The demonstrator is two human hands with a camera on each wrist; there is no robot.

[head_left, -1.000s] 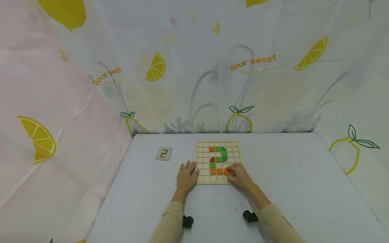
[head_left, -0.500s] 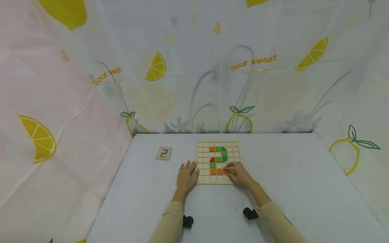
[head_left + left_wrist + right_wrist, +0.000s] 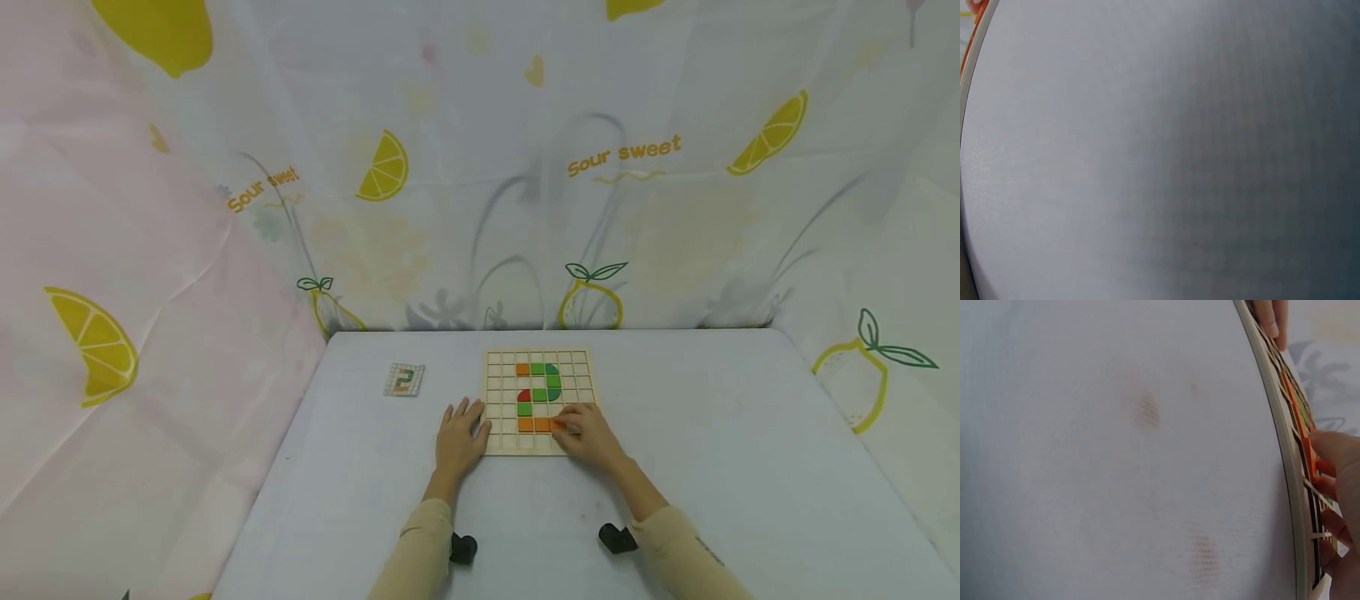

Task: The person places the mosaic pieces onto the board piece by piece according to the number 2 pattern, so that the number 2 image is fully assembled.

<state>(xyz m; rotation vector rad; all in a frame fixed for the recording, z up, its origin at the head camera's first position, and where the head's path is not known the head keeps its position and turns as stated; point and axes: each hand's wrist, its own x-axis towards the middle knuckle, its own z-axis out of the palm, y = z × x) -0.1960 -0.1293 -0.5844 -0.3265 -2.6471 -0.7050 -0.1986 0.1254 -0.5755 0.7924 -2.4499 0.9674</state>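
A wooden grid board [image 3: 498, 380] lies on the white table. Its cells hold flat tiles in the shape of a 2: an orange tile [image 3: 522, 369] at the top, green tiles [image 3: 553, 381], a red rounded tile [image 3: 523, 395], and a bottom row of orange tiles [image 3: 533, 425]. At the right end of that row my right hand [image 3: 588, 435] pinches an orange tile [image 3: 1307, 456] between thumb and fingertips; one end appears slightly raised in the right wrist view. My left hand [image 3: 459, 438] rests at the board's left edge, fingers extended. The left wrist view shows mostly tablecloth.
Left of the board lies a small pattern card [image 3: 404, 379] with a similar 2 on a grid. Black wrist devices [image 3: 617, 538] sit at both sleeves. A lemon-print curtain [image 3: 480, 208] rises behind the table's far edge.
The orange tile in my right hand has turned from a slanted position to lie nearly in line with the bottom row. My left hand and the board have stayed still.
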